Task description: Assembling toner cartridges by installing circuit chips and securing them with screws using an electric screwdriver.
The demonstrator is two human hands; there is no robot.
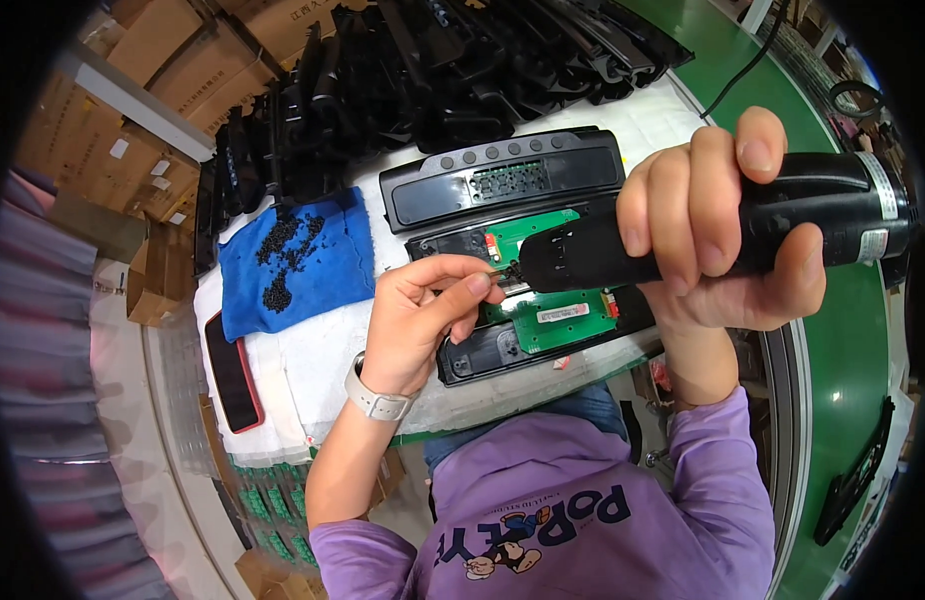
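My right hand [718, 220] is wrapped around a black electric screwdriver [593, 245], which lies across the view with its narrow end toward the left. At that end my left hand [423, 310] is closed in a pinch. What sits between its fingertips is too small and dark to make out. Below the tool are black plastic housings with a green circuit board [563, 322] in the nearer one and another green board [536, 226] farther back, partly hidden by the tool. Behind them lies a black panel [433, 195] with a row of round buttons.
Small black screws [277, 295] lie in heaps on a blue cloth [338, 275] at the left. Beside it is a phone [233, 370] with a red edge. Black plastic parts [433, 80] are piled along the back. Cardboard boxes [163, 50] stand beyond, far left.
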